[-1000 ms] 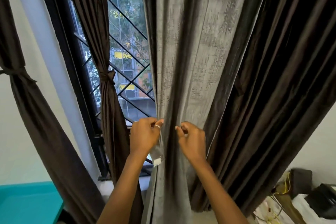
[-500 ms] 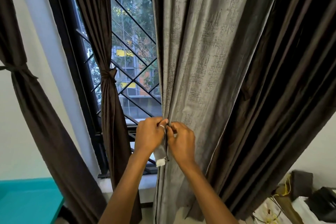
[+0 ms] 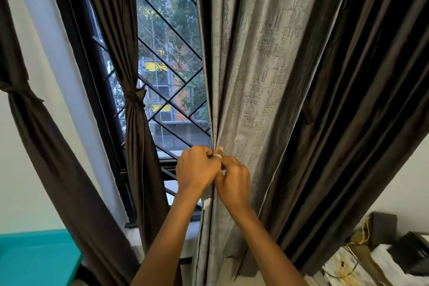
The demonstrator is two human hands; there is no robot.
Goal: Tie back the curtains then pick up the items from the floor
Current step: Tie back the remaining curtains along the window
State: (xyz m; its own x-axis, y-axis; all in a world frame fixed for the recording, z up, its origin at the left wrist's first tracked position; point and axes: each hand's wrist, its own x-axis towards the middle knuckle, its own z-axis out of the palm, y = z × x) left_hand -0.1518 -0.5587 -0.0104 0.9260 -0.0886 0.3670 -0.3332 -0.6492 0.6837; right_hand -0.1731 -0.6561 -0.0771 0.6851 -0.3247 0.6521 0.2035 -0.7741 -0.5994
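A wide grey-brown curtain hangs loose in front of me, its pale reverse side facing me. My left hand and my right hand press together at its left edge, both pinching gathered folds of the fabric. A small white tag hangs just below my left hand. Two darker curtains are tied back with knots: one at the window and one at the far left.
A black-framed window with a diagonal grille is behind the curtains. A teal surface sits at the lower left. At the lower right lie dark boxes, white cloth and yellow wires.
My two hands have come together from a small gap apart, bunching the curtain's edge between them. The view has shifted slightly closer.
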